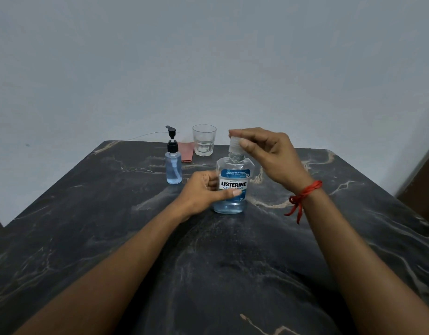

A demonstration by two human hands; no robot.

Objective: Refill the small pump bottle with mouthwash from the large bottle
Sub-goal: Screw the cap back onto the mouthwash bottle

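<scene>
Two bare forearms reach out over the dark marble-patterned table [87,238], the right wrist tied with a red thread bracelet [303,197]. At mid-table the left hand [203,192] wraps around the lower body of the large Listerine Cool Mint bottle [234,187], thumb across its label, holding it upright on the tabletop. Above it, the right hand [266,153] pinches the bottle's pale cap [234,143] between thumb and fingertips. Just left of the big bottle stands the small pump bottle [173,165], holding blue liquid, its black pump fitted. Behind it lies a folded reddish cloth [187,152], and beside that stands a clear drinking glass [204,140].
</scene>
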